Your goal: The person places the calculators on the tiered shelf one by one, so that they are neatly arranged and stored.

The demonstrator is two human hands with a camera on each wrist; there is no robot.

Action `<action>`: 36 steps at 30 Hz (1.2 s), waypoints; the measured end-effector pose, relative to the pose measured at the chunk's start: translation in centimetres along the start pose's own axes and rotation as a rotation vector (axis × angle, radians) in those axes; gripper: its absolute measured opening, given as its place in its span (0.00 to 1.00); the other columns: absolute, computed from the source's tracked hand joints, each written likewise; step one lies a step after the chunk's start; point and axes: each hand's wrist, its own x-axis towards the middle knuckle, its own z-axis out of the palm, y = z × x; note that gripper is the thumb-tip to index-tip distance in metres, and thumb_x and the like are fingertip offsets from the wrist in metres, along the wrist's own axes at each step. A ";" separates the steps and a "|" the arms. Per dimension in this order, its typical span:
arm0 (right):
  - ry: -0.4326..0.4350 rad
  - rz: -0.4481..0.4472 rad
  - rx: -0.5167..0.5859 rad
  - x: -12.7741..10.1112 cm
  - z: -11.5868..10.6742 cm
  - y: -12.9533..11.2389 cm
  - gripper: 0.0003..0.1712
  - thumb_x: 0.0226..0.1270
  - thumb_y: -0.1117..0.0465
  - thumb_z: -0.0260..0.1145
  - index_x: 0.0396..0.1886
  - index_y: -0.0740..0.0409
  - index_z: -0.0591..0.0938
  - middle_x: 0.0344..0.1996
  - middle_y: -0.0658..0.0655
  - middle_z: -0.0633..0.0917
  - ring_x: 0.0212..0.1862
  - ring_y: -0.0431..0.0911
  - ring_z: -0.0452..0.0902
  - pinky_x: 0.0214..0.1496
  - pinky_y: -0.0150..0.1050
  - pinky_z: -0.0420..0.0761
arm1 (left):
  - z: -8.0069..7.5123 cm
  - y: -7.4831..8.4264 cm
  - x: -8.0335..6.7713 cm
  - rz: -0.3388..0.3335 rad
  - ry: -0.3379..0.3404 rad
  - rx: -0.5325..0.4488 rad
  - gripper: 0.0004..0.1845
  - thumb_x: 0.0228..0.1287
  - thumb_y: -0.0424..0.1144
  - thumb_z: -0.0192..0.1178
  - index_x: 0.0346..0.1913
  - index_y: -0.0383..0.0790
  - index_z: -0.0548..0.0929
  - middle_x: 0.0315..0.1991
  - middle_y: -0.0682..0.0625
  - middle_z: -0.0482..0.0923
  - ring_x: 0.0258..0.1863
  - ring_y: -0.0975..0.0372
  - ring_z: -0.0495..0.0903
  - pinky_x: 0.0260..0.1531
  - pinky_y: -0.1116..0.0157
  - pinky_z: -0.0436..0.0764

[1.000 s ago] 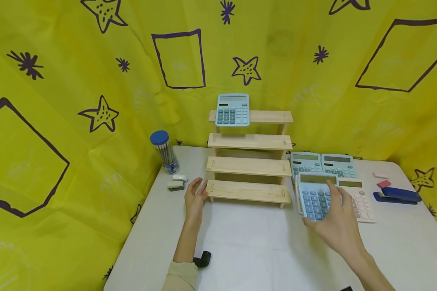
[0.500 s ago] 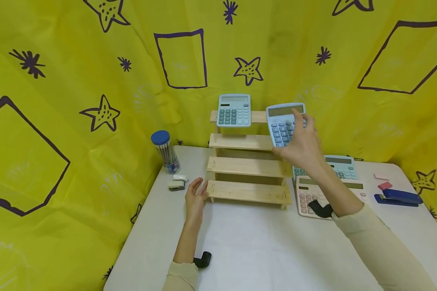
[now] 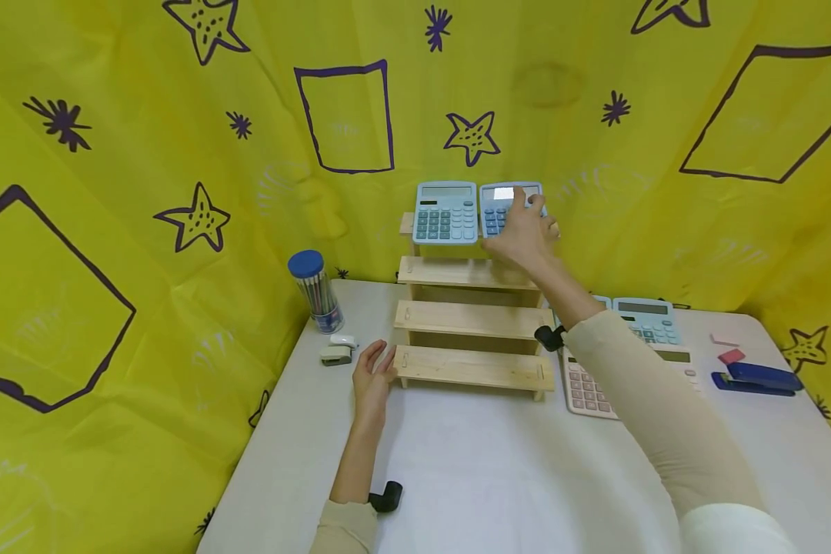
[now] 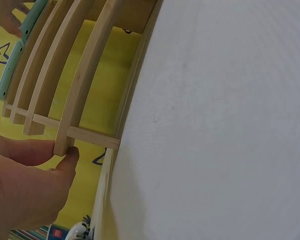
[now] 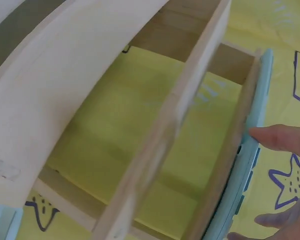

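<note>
A stepped wooden rack (image 3: 474, 317) stands on the white table against a yellow cloth. On the left part of its top step leans a light blue calculator (image 3: 446, 211). My right hand (image 3: 528, 237) holds a second blue calculator (image 3: 494, 209) at the top step, just right of the first; my fingers cover part of its keys. In the right wrist view this calculator (image 5: 242, 175) shows edge-on along the top board, thumb at its edge. My left hand (image 3: 372, 385) pinches the left end of the lowest step (image 4: 65, 135), thumb and finger on either side.
Right of the rack lie a blue calculator (image 3: 645, 319) and a pink calculator (image 3: 589, 391), partly behind my right forearm. A navy stapler (image 3: 755, 378) and pink eraser (image 3: 732, 355) are further right. At left stand a blue-lidded pencil jar (image 3: 314, 292) and a small stapler (image 3: 335, 354).
My right hand has carried the blue calculator from above the calculators at right, up and left to the rack's top step. My left hand has stayed at the lowest step.
</note>
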 end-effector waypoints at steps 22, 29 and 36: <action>0.044 -0.141 0.113 -12.0 -2.8 9.4 0.46 0.70 0.52 0.71 0.79 0.68 0.62 0.76 0.76 0.59 0.72 0.77 0.60 0.67 0.76 0.65 | 0.1 0.1 0.0 0.007 0.007 0.003 0.34 0.60 0.11 0.49 0.72 0.27 0.67 0.75 0.32 0.64 0.72 0.43 0.71 0.47 0.73 0.81; 0.034 -0.059 0.004 -17.9 -1.7 16.9 0.46 0.65 0.54 0.75 0.74 0.72 0.66 0.70 0.82 0.63 0.64 0.82 0.64 0.58 0.80 0.68 | -0.2 0.0 0.0 0.003 0.006 0.002 0.34 0.62 0.11 0.50 0.72 0.28 0.67 0.75 0.35 0.65 0.72 0.44 0.72 0.46 0.73 0.81; -0.045 0.057 -0.065 -22.0 -0.5 24.0 0.50 0.58 0.57 0.79 0.71 0.78 0.65 0.65 0.87 0.63 0.60 0.83 0.63 0.57 0.80 0.68 | -0.1 -0.1 -0.1 -0.013 0.004 0.012 0.34 0.63 0.12 0.50 0.73 0.29 0.67 0.75 0.35 0.65 0.73 0.44 0.71 0.49 0.73 0.81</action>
